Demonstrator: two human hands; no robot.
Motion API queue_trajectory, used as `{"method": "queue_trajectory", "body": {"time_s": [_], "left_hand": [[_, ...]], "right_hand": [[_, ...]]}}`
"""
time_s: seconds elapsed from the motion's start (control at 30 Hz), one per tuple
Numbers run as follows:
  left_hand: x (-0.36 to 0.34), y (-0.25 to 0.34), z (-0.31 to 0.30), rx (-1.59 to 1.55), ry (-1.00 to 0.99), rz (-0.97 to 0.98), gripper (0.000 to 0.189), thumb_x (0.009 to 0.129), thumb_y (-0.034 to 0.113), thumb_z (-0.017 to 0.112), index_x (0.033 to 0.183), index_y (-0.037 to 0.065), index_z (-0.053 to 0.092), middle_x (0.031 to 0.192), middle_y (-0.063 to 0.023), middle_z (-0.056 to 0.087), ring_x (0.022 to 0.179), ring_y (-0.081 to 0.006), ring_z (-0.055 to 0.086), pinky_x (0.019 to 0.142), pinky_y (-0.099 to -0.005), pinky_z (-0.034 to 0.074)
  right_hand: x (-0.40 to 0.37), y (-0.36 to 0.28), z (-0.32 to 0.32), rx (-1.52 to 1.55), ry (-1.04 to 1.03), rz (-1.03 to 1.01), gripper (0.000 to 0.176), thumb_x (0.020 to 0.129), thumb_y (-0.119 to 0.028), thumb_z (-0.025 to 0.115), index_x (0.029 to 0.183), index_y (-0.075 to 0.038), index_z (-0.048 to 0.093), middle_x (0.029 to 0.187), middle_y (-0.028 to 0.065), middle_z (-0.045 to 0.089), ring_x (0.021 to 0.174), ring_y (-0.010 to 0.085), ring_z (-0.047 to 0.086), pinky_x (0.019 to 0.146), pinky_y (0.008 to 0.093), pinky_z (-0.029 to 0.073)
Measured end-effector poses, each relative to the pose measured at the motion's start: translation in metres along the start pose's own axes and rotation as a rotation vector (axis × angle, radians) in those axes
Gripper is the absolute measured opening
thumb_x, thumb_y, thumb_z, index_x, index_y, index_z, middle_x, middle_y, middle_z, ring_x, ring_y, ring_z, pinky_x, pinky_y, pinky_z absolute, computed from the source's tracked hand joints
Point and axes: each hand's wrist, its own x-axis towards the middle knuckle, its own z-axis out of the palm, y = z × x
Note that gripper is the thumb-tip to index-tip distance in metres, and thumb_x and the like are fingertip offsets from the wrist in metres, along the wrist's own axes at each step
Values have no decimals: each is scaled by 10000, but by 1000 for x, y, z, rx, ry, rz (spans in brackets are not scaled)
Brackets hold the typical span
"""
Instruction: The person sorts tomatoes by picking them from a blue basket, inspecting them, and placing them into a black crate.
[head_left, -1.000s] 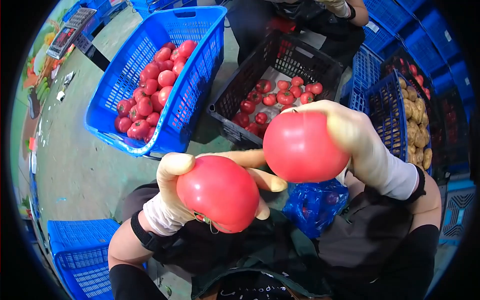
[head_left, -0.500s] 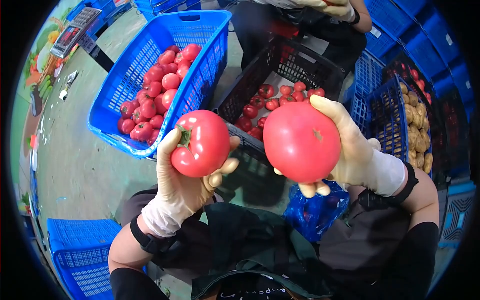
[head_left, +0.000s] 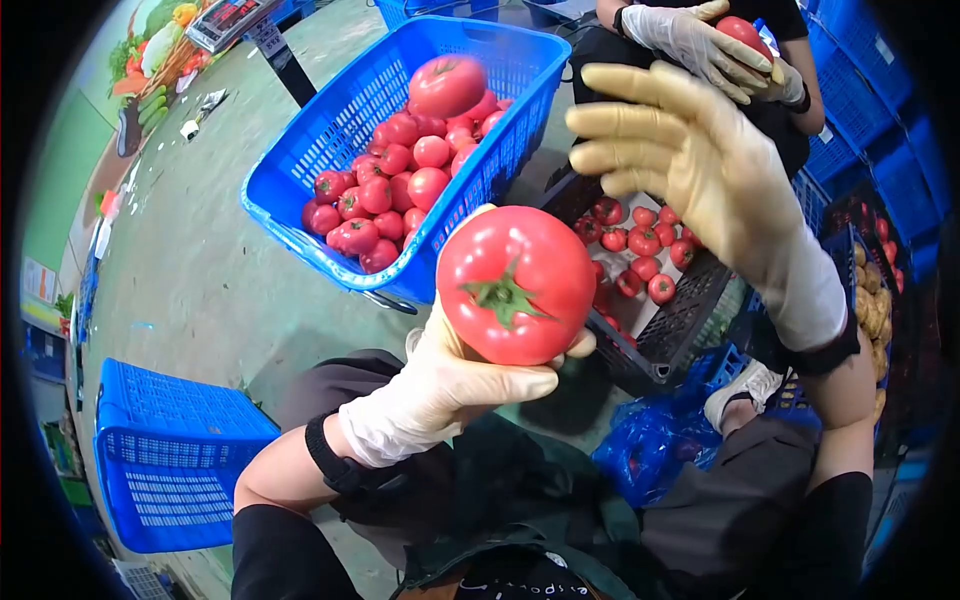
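Left hand (head_left: 440, 375) grips one tomato (head_left: 515, 285), right hand (head_left: 705, 175) has fingers spread; many tomatoes (head_left: 375, 195) are in the blue basket (head_left: 505, 155), fewer in the black crate (head_left: 690, 322).

The left hand (head_left: 470, 375) and the right hand (head_left: 725, 180) wear thin cream gloves (head_left: 395, 420), whiter at the cuffs, with black wristbands (head_left: 333, 455). The sleeves (head_left: 290, 550) are black, the apron (head_left: 490, 490) is dark green, and the trousers (head_left: 700, 515) are dark grey.
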Motion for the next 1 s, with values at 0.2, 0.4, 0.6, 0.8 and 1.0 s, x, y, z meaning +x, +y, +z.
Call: {"method": "queue_trajectory", "body": {"time_s": [0.2, 0.4, 0.6, 0.8, 1.0], "left_hand": [[15, -15, -16, -870, -404, -257, 1050, 638, 858, 447, 1310, 52, 410, 1032, -290, 582, 547, -272, 604, 502, -295, 505], [25, -1, -31, -799, -280, -109, 971, 697, 759, 532, 1273, -16, 431, 1128, -270, 559, 865, -344, 627, 632, -376, 549], [39, 32, -95, -623, -123, 273, 587, 970, 441, 346, 1360, 2, 340, 1316, -161, 495, 926, -259, 609, 777, -351, 518], [44, 26, -65, -569, 87, 88, 482, 981, 389, 327, 1291, 50, 473, 1128, -138, 619, 661, -171, 536, 584, -291, 459], [37, 24, -54, -544, 293, 10, 530, 962, 427, 328, 1227, 8, 514, 957, -165, 649, 535, -245, 540, 542, -300, 443]], "right_hand": [[-28, 27, 7, -137, 28, 236, 427, 949, -267, 446, 1274, 9, 468, 1128, 147, 608, 974, 187, 609, 848, 287, 465], [-31, 25, -57, -744, -90, 419, 429, 934, -333, 511, 1217, -11, 531, 1001, 65, 623, 881, 116, 582, 702, 245, 483], [18, 23, -124, -1263, -399, 1098, 464, 909, -378, 533, 1207, -22, 540, 901, 88, 654, 753, 152, 640, 578, 278, 535], [52, 183, -205, -880, -955, 168, 340, 776, -359, 663, 972, -82, 633, 700, 28, 594, 649, 125, 605, 459, 255, 463], [34, 407, -217, -1362, -525, 682, 915, 554, -647, 741, 1247, -92, 519, 1291, 141, 509, 1170, 306, 486, 975, 382, 404]]}}
